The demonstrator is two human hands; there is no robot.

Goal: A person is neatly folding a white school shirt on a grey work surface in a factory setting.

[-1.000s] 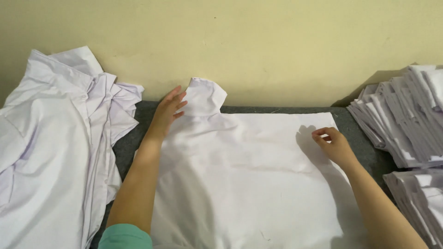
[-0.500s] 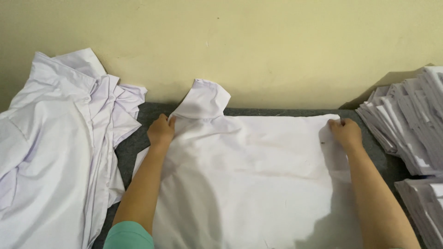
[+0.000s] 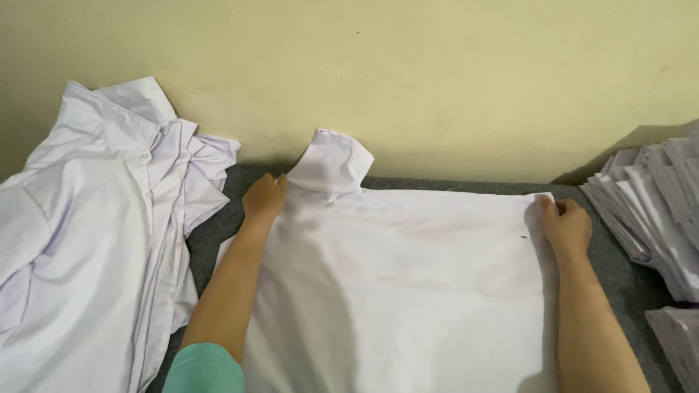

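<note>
A white shirt (image 3: 408,291) lies spread flat on a grey table (image 3: 211,233), filling the middle of the view. Its collar (image 3: 331,161) stands up at the far edge of the shirt, against a pale yellow wall (image 3: 408,73).

Your left hand (image 3: 263,200) rests at the far left corner of the shirt, just left of the collar, with the fingers curled down onto the cloth; whether they pinch it, you cannot tell from here. Your left forearm lies along the shirt's left edge, and a teal sleeve (image 3: 204,370) shows at the near end.

Your right hand (image 3: 564,225) is at the far right corner of the shirt, fingers closed in a pinch on the cloth's edge.

Left of the shirt sits a loose heap of white shirts (image 3: 80,240). Right of the shirt, stacks of folded white cloth (image 3: 655,211) lean against the wall.
</note>
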